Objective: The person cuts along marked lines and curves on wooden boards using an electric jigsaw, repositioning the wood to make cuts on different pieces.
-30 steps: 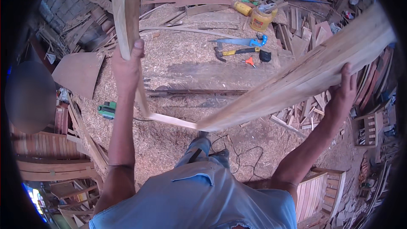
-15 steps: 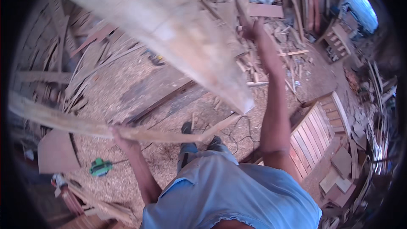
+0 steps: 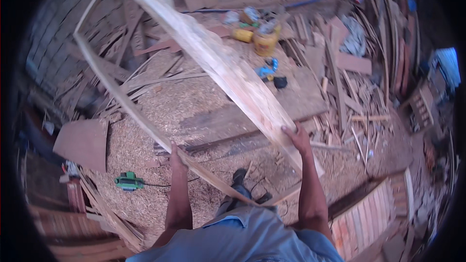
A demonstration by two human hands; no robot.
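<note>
A long pale wooden frame spans the picture diagonally, tilted, with a wide board (image 3: 228, 77) on the right, a narrow board (image 3: 121, 97) on the left and short pieces joining them at both ends. My left hand (image 3: 177, 157) is closed around the narrow board near its lower part. My right hand (image 3: 298, 138) grips the wide board toward its near end, with the thumb on its face. The frame's near end is low, above my legs and feet.
Beyond lies a worktable (image 3: 306, 97) with yellow containers (image 3: 263, 42), a blue-handled saw (image 3: 266, 69) and a black object (image 3: 280, 82). A green power tool (image 3: 128, 181) with a cable sits low left. Scrap wood (image 3: 347, 102) is piled right, near a slatted wooden piece (image 3: 364, 208).
The frame has swung round and now points away to the upper left, its wide board more to the middle. Both hands have shifted lower in view, still holding it.
</note>
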